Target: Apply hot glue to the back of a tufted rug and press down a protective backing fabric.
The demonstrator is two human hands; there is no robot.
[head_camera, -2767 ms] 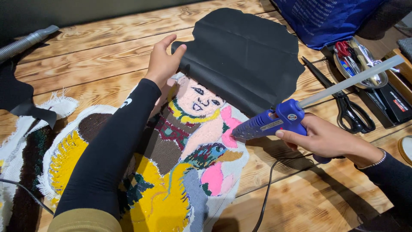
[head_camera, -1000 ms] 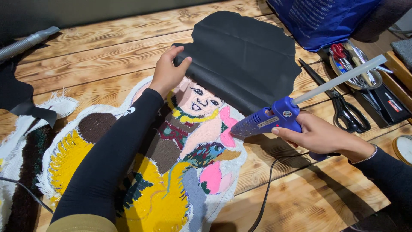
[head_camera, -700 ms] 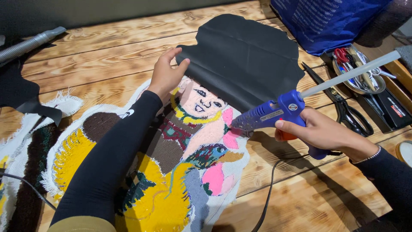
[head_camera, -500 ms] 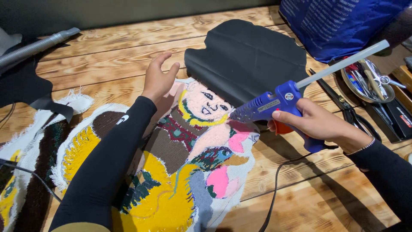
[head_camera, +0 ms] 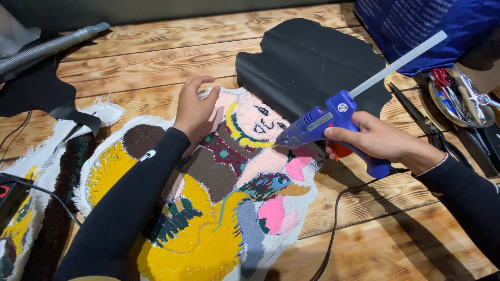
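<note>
A tufted rug piece (head_camera: pixel 219 198) showing a colourful figure lies face up on the wooden table. A black backing sheet (head_camera: pixel 312 67) is folded back from the rug's top end. My left hand (head_camera: pixel 194 106) rests flat on the rug beside the figure's face, fingers spread. A blue glue gun (head_camera: pixel 333 122) with a long white glue stick sits in my right hand (head_camera: pixel 383 140), its nozzle pointing at the figure's face near the black sheet's edge. The gun's black cord (head_camera: pixel 333 229) runs down across the table.
Black scissors (head_camera: pixel 424 125) lie to the right, next to a metal dish of small tools (head_camera: pixel 461 93). A blue fabric bag (head_camera: pixel 427 23) sits at the back right. Another tufted piece (head_camera: pixel 31 208) and black cloth (head_camera: pixel 36 88) lie left, with a grey hose (head_camera: pixel 52 44).
My left hand let go of the black sheet's edge and now lies on the rug. The glue gun moved a little towards the figure's face. The view shifted.
</note>
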